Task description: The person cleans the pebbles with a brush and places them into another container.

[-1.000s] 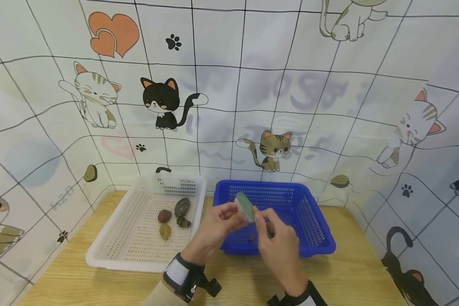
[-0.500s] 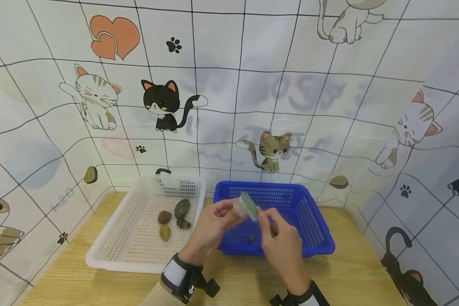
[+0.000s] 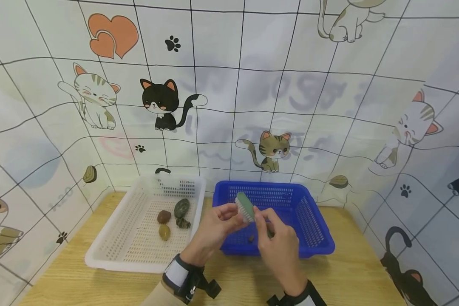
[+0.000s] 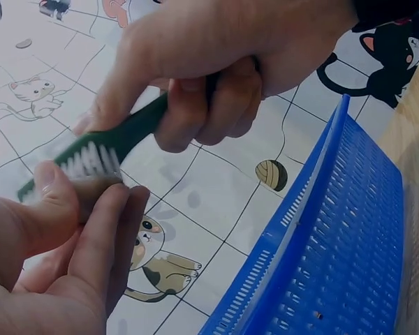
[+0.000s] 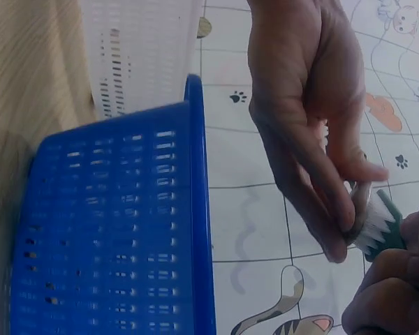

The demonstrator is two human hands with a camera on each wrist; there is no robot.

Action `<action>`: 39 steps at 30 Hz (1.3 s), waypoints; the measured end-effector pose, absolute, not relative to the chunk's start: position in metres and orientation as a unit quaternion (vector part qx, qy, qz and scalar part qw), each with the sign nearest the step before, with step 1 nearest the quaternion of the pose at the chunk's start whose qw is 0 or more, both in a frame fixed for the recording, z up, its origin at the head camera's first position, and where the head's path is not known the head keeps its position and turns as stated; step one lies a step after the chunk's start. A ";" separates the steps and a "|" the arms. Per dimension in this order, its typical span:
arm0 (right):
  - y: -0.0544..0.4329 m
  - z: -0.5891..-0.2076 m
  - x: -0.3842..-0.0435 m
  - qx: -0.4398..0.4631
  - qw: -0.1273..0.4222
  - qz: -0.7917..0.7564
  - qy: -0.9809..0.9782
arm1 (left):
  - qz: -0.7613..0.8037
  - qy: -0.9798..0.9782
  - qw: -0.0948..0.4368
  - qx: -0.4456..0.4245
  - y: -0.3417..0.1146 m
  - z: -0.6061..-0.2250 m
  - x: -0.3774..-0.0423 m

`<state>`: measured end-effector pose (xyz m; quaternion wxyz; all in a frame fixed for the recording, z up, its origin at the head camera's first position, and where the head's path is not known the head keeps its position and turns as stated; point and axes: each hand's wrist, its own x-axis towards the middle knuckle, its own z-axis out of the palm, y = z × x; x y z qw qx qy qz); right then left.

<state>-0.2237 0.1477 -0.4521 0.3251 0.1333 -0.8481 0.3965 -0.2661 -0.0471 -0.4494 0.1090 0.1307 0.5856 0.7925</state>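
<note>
My right hand [image 3: 278, 240] grips a green brush [image 3: 245, 204] by its handle, with the white bristles facing left. In the left wrist view, the bristles [image 4: 92, 162] press on a small brownish stone [image 4: 91, 194]. My left hand [image 3: 214, 229] pinches that stone between thumb and fingertips, which cover most of it. Both hands are raised over the front of the blue basket [image 3: 321, 238]. In the right wrist view, the stone [image 5: 360, 202] shows as a thin edge between the fingers and the bristles.
A white basket [image 3: 111, 257] stands on the wooden table [image 3: 229, 284] at left, holding several stones, among them a brown stone [image 3: 163, 216] and a yellow stone [image 3: 164, 232]. A small dark piece [image 3: 251, 239] lies in the blue basket. A cat-print sheet [image 3: 222, 106] hangs behind.
The brush and right hand shifted slightly right, then came back left to about where they were. The left hand keeps its pinch on the stone with only slight movement.
</note>
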 end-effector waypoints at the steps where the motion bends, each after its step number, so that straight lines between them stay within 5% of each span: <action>1: 0.149 -0.452 -0.225 0.126 0.325 0.394 -0.851 | 0.789 0.589 0.112 0.133 -0.048 -0.448 -0.265; 16: 0.147 -0.453 -0.219 0.145 0.315 0.399 -0.849 | 0.831 0.544 0.081 0.082 -0.049 -0.444 -0.264; 22: 0.144 -0.453 -0.220 0.169 0.350 0.380 -0.840 | 0.810 0.565 0.107 0.116 -0.049 -0.448 -0.266; 39: 0.162 -0.445 -0.227 0.110 0.336 0.408 -0.842 | 0.843 0.501 0.126 0.148 -0.061 -0.437 -0.268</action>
